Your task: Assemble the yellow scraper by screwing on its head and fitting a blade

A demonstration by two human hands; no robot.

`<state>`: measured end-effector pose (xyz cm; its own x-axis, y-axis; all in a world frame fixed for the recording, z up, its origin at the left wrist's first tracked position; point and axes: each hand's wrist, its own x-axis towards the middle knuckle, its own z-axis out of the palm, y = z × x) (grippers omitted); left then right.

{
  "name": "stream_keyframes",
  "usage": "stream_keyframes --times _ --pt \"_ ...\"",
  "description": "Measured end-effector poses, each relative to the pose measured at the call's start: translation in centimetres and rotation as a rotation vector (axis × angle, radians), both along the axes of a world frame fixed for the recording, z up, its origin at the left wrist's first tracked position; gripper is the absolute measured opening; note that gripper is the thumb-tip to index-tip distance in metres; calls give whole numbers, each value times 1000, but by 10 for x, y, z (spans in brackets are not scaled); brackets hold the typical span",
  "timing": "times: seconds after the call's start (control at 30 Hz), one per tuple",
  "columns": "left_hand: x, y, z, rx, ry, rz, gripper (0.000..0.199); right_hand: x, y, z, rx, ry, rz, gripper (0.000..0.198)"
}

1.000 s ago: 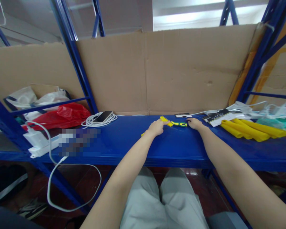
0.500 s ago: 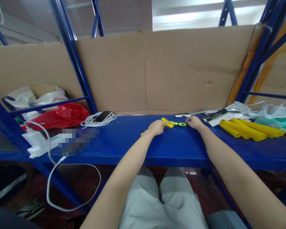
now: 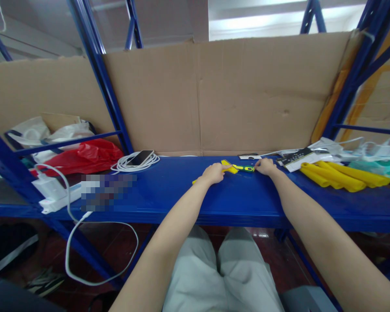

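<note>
My left hand (image 3: 213,173) is closed around a yellow tool with a flared head (image 3: 229,167), like a scraper. Part of its handle shows past the wrist side, and the palm hides the rest. Against the flared head points a screwdriver (image 3: 246,169) with a green-and-yellow handle, lying nearly level just above or on the blue shelf. My right hand (image 3: 265,166) pinches the handle's right end between its fingertips. Its other fingers are curled, and their exact grip is too small to see.
Several yellow sleeve-like pieces (image 3: 342,175) lie to the right beside a black-and-white package (image 3: 305,159). A phone (image 3: 142,157) rests on a coiled white cable (image 3: 118,167) at the left. Farther left are a red bag (image 3: 91,156) and a white power strip (image 3: 60,201). Cardboard (image 3: 240,95) walls the back.
The hands, the yellow tool and the screwdriver stay nearly where they were. The whole view has shifted slightly.
</note>
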<state>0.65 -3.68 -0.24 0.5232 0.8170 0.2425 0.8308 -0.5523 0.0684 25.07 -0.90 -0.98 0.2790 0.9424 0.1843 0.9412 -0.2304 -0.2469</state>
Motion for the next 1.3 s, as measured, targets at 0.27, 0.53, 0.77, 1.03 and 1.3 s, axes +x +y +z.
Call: stream_keyframes --times 0.27,0.53,0.77,1.03,1.3 --pt "0 1 -1 8 9 -8 50 5 8 -3 -5 22 36 23" --pt "0 0 0 5 29 4 49 10 16 -8 12 35 52 19" --pt "1 -2 1 7 0 14 48 -18 8 8 220 224 269 15" --pt "1 -6 5 26 -26 47 47 -61 -6 15 213 406 604 11" --pt "1 -5 4 50 -8 37 50 -70 -11 14 168 403 627 10"
